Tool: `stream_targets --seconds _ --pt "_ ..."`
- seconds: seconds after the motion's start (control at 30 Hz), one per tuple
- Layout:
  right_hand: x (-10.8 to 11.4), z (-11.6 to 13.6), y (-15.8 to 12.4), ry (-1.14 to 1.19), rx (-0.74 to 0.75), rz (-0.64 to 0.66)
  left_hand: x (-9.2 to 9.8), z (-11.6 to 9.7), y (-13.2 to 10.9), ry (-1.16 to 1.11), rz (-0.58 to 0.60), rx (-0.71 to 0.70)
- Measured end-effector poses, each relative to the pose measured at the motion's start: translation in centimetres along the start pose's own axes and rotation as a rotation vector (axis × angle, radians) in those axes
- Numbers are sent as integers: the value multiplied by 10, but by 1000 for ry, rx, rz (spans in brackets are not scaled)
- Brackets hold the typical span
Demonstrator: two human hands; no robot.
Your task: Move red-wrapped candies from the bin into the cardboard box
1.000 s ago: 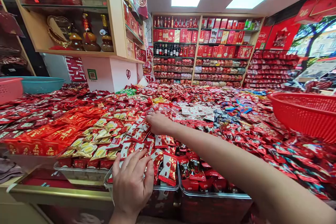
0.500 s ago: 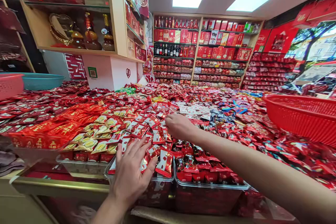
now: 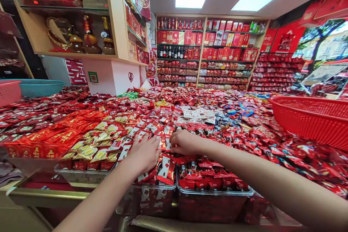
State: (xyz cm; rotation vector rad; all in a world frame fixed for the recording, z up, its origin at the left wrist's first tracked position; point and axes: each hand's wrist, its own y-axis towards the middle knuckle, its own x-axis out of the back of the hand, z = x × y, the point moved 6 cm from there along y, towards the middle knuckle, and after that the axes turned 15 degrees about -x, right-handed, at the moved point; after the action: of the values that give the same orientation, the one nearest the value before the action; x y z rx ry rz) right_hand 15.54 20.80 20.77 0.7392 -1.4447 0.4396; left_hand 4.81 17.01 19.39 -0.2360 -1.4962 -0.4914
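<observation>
My left hand (image 3: 145, 154) lies palm down over red and white candy packets (image 3: 167, 170) in a clear plastic bin (image 3: 152, 197). Its fingers are stretched out and slightly apart, touching the packets. Just right of it, my right hand (image 3: 185, 142) is closed, with curled fingers and the thumb beneath, low over the same packets. What sits between those fingertips, if anything, is hidden. Under my right wrist, a second clear bin (image 3: 214, 206) holds dark red candy packets (image 3: 193, 170). Gold and cream packets (image 3: 100, 137) fill a bin left of my left hand.
A red plastic basket (image 3: 312, 119) stands on the packets at right. Teal (image 3: 40, 87) and pink (image 3: 9, 92) basins sit at far left. Orange-red packets (image 3: 46, 139) and white packets (image 3: 198, 114) lie about. A wooden display cabinet (image 3: 116, 18) juts in at upper left.
My left hand has moved forward and right, further onto the packets and close to my right hand. My right hand has come slightly down and nearer. The view has shifted a little.
</observation>
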Motion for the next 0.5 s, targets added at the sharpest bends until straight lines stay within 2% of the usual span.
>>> stream_targets --seconds 0.1,0.27,0.4,0.5 --pt "5 -15 17 2 -99 4 3 0 -2 2 -24 -20" --pt "6 -44 64 -27 -306 -100 15 16 11 36 -74 11" --pt "-6 -48 94 -43 -322 -135 21 33 34 85 -76 85" --pt "-12 -48 104 -55 -294 -123 23 41 49 110 -63 140"
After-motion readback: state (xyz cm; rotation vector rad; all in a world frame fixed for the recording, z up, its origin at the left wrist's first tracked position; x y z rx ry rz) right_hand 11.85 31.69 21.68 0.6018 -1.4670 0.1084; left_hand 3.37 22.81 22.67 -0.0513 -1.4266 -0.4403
